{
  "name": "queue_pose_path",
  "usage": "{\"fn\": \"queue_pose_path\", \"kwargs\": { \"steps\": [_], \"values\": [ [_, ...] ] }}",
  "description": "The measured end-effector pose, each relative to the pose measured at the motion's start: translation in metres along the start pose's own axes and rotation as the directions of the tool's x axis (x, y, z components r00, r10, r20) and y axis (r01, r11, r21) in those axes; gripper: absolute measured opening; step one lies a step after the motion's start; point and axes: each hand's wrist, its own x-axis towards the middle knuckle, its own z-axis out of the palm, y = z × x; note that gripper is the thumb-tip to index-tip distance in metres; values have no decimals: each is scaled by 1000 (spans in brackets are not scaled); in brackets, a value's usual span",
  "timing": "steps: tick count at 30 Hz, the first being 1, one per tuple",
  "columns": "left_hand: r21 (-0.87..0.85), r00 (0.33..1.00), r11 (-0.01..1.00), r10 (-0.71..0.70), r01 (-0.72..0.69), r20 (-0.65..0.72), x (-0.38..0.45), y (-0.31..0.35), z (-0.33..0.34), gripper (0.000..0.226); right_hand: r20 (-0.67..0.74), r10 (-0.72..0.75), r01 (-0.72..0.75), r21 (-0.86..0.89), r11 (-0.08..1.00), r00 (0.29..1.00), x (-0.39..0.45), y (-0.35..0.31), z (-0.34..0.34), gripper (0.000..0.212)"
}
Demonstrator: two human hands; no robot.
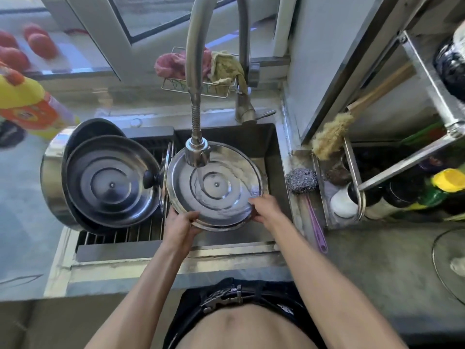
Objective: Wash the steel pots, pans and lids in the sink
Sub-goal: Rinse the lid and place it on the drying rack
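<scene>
- Two hands grip one steel lid (216, 185) at its near rim: left hand (181, 226), right hand (264, 206).
- Tilt it under the faucet stream (200, 177), turning slowly so water sweeps every ring.

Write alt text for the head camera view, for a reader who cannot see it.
Both hands, left hand and right hand, hold a round steel lid, underside up, beneath the running curved steel tap over the sink. To its left, another steel lid rests in a steel pot on the drying rack.
</scene>
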Motion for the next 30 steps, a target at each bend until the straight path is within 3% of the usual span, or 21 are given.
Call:
{"fn": "queue_pose_path", "kwargs": {
  "steps": [6,9,13,16,18,20,21,23,25,27,29,30],
  "values": [
    [73,999,997,-11,8,30,12,2,7,26,-35,1,1,47,999,999,-5,0,-17,19],
    [82,994,991,-103,101,23,19,-1,11,12,-76,-52,58,82,995,996,-11,-6,-21,28],
    [95,979,974,-203,204,-19,21,-4,13,13,-143,-163,174,63,983,976,-24,-14,-23,17],
    [325,993,938,-112,119,-40,25,-6,11,21,-150,-227,238,58,969,962,-29,-19,-22,19],
    [649,983,742,175,-166,52,25,-2,9,29,-140,-232,247,94,965,962,-32,-27,-21,18],
    [736,868,482,392,-476,305,19,4,7,33,-122,-215,229,115,967,969,-32,-36,-19,19],
    [707,816,416,381,-571,435,11,11,10,34,-116,-197,210,116,971,974,-31,-41,-17,19],
    [671,734,298,231,-678,639,1,15,17,41,-110,-174,183,77,980,979,-28,-48,-11,15],
    [650,674,176,204,-739,710,2,10,22,39,-59,-178,182,64,981,982,-29,-57,-4,7],
    [657,684,220,382,-721,622,10,8,29,31,69,-203,194,127,973,977,-34,-66,3,16],
    [663,772,428,497,-615,396,18,11,31,26,117,-227,216,101,971,967,-33,-69,7,25],
    [625,837,575,477,-527,267,21,13,32,24,69,-258,259,-5,966,964,-27,-67,6,30]
  ]
}}
